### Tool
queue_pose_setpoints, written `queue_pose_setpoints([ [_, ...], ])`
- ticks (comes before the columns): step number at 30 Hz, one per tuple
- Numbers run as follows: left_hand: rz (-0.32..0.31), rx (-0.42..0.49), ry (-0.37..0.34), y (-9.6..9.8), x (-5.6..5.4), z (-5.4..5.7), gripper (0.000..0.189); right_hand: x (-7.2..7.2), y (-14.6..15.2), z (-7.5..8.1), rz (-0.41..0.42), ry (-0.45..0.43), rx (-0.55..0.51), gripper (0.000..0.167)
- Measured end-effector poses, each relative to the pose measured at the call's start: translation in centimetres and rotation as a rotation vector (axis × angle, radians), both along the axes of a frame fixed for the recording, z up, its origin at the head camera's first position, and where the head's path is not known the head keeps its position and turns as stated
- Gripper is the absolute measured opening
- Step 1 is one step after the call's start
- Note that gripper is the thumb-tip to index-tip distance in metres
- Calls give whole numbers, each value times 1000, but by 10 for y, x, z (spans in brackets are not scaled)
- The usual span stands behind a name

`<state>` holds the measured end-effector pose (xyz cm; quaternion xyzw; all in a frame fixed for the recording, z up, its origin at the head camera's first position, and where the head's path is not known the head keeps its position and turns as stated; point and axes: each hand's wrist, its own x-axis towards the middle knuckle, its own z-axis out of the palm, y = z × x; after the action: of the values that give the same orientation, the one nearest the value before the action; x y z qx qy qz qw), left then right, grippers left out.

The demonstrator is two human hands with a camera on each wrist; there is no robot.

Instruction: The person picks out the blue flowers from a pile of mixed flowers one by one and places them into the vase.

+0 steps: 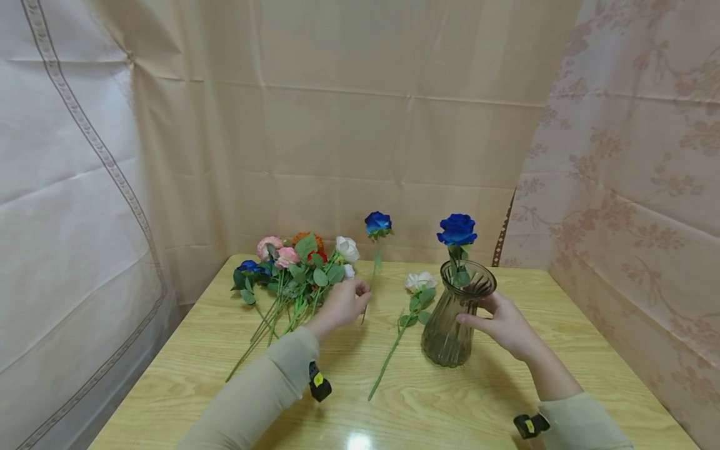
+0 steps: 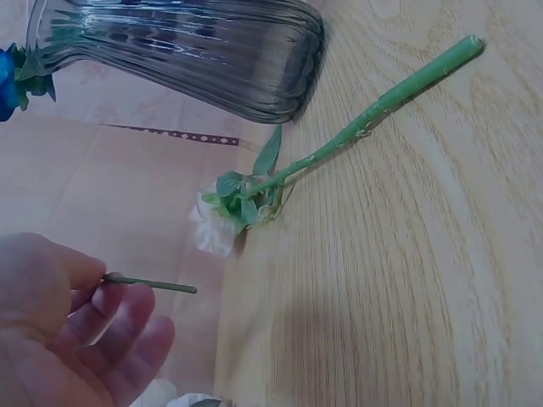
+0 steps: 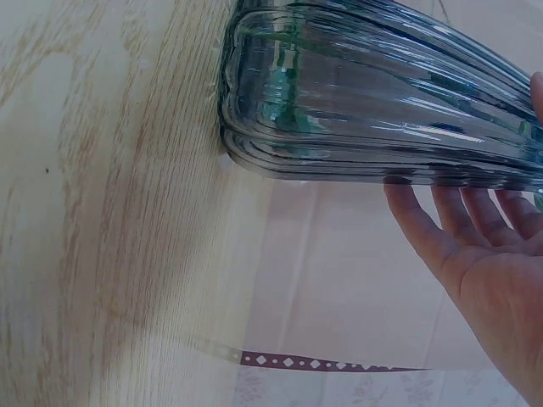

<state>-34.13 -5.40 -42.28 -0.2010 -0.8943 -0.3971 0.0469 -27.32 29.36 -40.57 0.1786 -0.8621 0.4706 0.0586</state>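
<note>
Left grip pinches a blue rose low on its thin stem, bloom upward, between the flower pile and the vase. We judge it light, its stem springy, petals soft and easily creased; best held by bare stem, clear of the leaves. Right grip wraps the vase below its rim, thumb on the near side. Ribbed, glassy walls: we expect smoothness, some weight, and brittleness; the narrower neck suits a firm hold. Another blue rose stands inside. Just left of the vase, a white flower lies on the worktop.
</note>
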Motion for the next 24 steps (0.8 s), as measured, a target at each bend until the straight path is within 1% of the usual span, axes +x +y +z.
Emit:
queue_pose_setpoints([
  [5, 30, 38, 53, -1, 2, 3, 11, 0, 0, 0, -3, -3, -2, 72],
  [8, 58, 37, 87, -2, 3, 5, 10, 0, 0, 0, -2, -4, -5, 71],
  [12, 72, 40, 120, -3, 6, 8, 9, 0, 0, 0, 2, -5, -8, 71],
  [16, 55, 75, 129, -6, 10, 12, 8, 0, 0, 0, 1, -6, -7, 71],
  [20, 18, 120, 120, -9, 14, 15, 7, 0, 0, 0, -5, -7, -1, 72],
  [24, -17, 130, 133, -14, 18, 15, 5, 0, 0, 0, -9, -8, 1, 72],
])
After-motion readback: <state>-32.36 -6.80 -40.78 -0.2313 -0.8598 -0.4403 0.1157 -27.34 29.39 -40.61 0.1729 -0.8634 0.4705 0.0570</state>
